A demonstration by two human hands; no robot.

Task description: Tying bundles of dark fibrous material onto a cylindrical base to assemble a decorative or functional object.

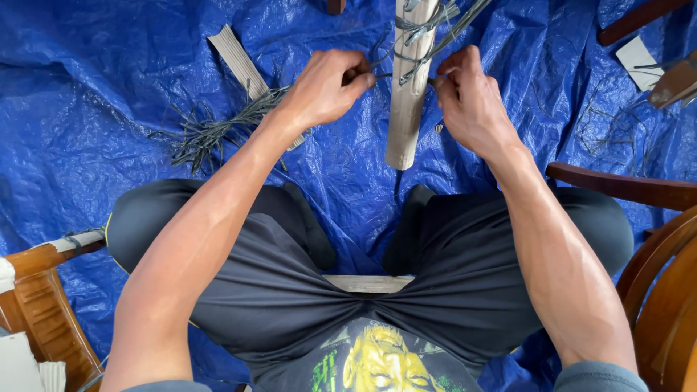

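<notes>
I sit with my knees spread over a crinkled blue tarp point(94, 94), glossy and full of creases. A pale wooden slat point(408, 109), flat and narrow with a rough matte face, stands up from the tarp in front of me, between my two hands. Thin grey wire point(421, 33) is wound around its upper part in loose, kinked loops, with stiff ends sticking out to the right.

My left hand point(327, 86) is closed in a fist just left of the slat, thumb and fingers pinched on a wire end that runs to the wood. My right hand point(468, 98) is closed too, just right of the slat, its fingertips pinching another piece of the wire close to the slat's edge. The two fists face each other with the slat between them.

On the tarp to my left lies a loose bundle of cut wire pieces point(210, 131), dull grey and splayed like twigs, partly over a ridged strip of cardboard point(243, 69). More thin wire scraps point(606, 134) are scattered on the right. Curved, varnished brown chair parts point(653, 192) sit at my right, and a reddish wooden piece point(43, 305) at my lower left.
</notes>
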